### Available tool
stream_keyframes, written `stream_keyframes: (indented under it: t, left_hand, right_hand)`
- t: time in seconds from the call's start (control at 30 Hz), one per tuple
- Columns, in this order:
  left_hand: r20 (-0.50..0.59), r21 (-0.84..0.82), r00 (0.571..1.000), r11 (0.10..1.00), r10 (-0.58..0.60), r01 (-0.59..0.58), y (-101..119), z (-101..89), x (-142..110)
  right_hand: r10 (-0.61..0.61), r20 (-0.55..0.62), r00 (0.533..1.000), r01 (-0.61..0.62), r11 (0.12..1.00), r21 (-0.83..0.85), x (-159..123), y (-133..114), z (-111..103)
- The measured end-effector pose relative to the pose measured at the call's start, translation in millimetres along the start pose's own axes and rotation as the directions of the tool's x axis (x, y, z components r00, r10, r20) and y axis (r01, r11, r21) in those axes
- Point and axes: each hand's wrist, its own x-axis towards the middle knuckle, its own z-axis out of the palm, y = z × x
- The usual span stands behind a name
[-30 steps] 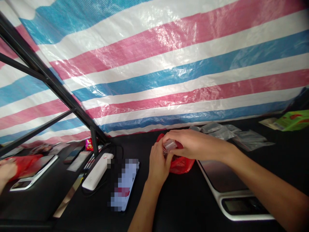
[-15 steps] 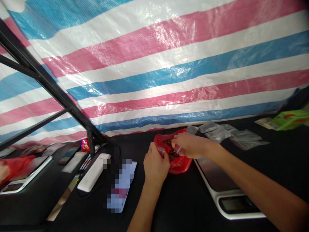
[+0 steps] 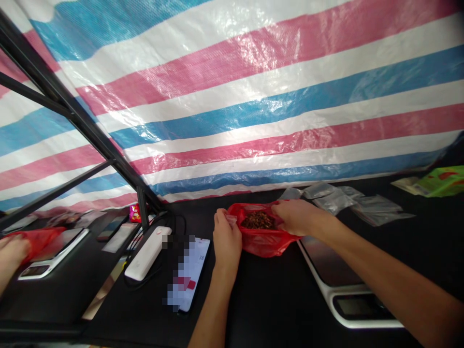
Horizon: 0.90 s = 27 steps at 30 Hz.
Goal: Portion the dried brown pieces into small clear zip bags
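Fingers (image 3: pixel 282 212) hold red bag (image 3: pixel 266 244) on black tabletop (image 3: pixel 271 295) (striped sheeting (image 3: pixel 253 116) behind).

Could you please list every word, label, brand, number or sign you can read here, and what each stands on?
"38", seemingly, on the phone screen; much of the rest is pixelated.
Green packet: printing too blurred to read.
Pink packet: too small to read.
Scale at right: display not legible.
Scale at left: display too small to read.
Red bag: no lettering visible.
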Motion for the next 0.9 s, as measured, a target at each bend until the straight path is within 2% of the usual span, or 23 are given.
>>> stream_keyframes:
  t: [0.1,0.23,0.33,0.4,0.5,0.57,0.67,0.77,0.9]
  left_hand:
    - [-0.127,-0.105,0.989,0.991,0.071,-0.085,1.8,-3.5,3.3]
    - [-0.327,-0.202,0.931,0.950,0.162,-0.236,5.0,-7.1,4.2]
    - [-0.387,-0.219,0.906,0.937,0.171,-0.271,7.2,-8.0,2.7]
    - [-0.342,-0.200,0.929,0.955,0.141,-0.219,8.9,-8.0,1.4]
    - [-0.225,-0.092,0.973,0.993,0.051,-0.073,12.7,-7.5,-0.6]
    - [-0.157,-0.012,0.987,1.000,-0.016,0.015,15.7,-6.9,-2.1]
    - [-0.043,0.036,0.993,0.993,-0.110,0.111,18.4,-5.1,-4.0]
    - [0.097,-0.016,0.974,0.978,-0.204,0.206,17.4,-1.1,-5.1]
    - [0.204,-0.115,0.953,0.961,-0.223,0.250,14.6,5.9,-6.5]
  right_hand:
    - [0.057,-0.034,0.998,-0.059,0.995,-0.076,-1.2,1.0,-5.0]
    - [0.082,-0.179,0.980,-0.111,0.982,-0.156,-7.7,1.2,-15.0]
    - [0.068,-0.279,0.958,-0.130,0.968,-0.212,-12.2,0.5,-17.6]
    - [0.049,-0.256,0.966,-0.108,0.969,-0.222,-13.1,-0.7,-16.1]
    - [0.031,-0.097,0.995,-0.051,0.977,-0.206,-11.3,-2.6,-12.7]
    - [0.016,-0.047,0.999,-0.025,0.981,-0.190,-8.4,-2.7,-11.3]
    - [-0.041,-0.088,0.995,0.025,0.984,-0.175,-2.4,-0.4,-9.0]
    - [-0.085,-0.130,0.988,0.064,0.986,-0.155,5.3,3.4,-1.8]
    - [-0.083,-0.146,0.986,0.065,0.990,-0.123,17.0,6.3,13.4]
